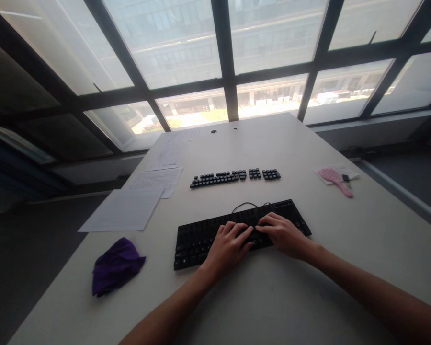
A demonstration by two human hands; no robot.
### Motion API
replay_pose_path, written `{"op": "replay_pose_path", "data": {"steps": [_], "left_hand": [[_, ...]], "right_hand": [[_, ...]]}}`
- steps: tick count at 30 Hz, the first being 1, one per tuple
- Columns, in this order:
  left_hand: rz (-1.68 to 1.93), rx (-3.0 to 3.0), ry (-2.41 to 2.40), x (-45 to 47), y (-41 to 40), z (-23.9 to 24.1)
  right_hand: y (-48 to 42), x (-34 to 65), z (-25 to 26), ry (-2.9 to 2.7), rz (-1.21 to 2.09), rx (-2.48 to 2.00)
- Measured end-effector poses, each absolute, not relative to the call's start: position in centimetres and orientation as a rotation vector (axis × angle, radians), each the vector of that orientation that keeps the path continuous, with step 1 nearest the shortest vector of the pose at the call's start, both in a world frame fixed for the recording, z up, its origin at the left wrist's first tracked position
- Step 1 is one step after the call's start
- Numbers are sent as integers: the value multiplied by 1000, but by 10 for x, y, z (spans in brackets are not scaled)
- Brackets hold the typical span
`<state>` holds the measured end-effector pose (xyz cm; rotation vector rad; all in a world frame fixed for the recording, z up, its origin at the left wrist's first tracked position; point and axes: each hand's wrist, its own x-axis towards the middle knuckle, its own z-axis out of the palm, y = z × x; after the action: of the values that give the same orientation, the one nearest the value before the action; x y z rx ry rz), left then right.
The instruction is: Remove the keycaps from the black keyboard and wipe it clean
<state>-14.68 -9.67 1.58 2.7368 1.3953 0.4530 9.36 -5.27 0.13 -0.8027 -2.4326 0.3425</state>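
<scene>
A black keyboard (194, 239) lies on the white table (273, 297) in front of me, its cable looping behind it. My left hand (228, 247) rests on the keyboard's middle with fingers stretched flat over it. My right hand (282, 233) lies beside it on the right half, fingers extended and pointing left, fingertips near those of the left hand. Neither hand holds anything I can make out. Beyond the keyboard, a row of several loose black keycaps (233, 176) is laid out on the table.
A crumpled purple cloth (115, 266) lies at the near left. Sheets of paper (129, 208) spread along the left edge. A pink brush (335, 178) rests on a small packet at the right. Large windows stand behind the table.
</scene>
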Motion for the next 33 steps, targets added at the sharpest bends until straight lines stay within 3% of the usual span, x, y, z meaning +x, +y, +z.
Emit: {"op": "replay_pose_path", "data": {"steps": [33], "left_hand": [[596,2651,1394,-146,-93,21]], "right_hand": [[-55,96,8,-2318,349,-860]]}}
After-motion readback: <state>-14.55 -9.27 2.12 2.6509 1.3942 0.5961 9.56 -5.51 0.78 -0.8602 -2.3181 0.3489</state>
